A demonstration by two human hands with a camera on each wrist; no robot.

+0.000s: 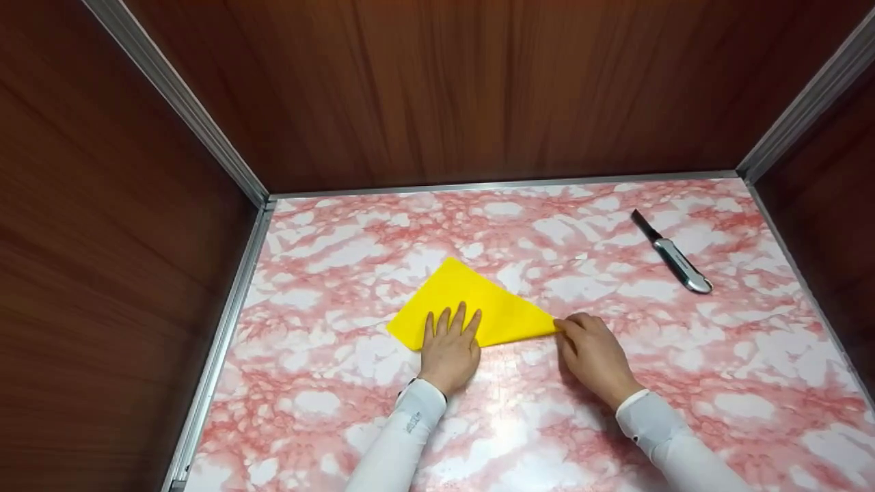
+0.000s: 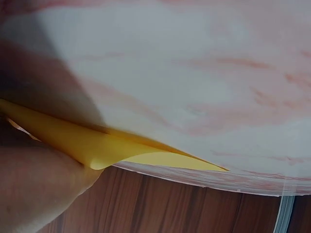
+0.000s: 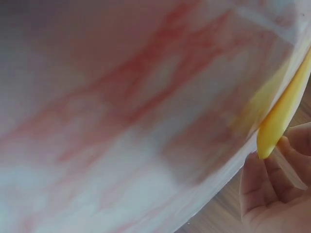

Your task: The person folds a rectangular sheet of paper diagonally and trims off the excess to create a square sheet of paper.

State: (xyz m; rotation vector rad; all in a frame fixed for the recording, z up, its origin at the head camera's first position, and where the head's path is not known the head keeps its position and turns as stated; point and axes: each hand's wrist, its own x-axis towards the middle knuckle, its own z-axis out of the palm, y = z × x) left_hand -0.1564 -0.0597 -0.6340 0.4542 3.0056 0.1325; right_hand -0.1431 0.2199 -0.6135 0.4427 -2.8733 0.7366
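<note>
A folded sheet of yellow paper lies on the table, its long point toward the right. My left hand rests on its near left part with the fingers spread and straight. In the left wrist view, the near edge of the paper lifts and curls slightly beside the hand. At the paper's right tip, my right hand pinches the corner between thumb and fingers. The right wrist view shows the yellow tip held at the fingertips of that hand.
A utility knife with its dark blade out lies at the right rear of the table, blade pointing away and left. Brown wood-grain panels with metal edge strips enclose the left, back and right sides.
</note>
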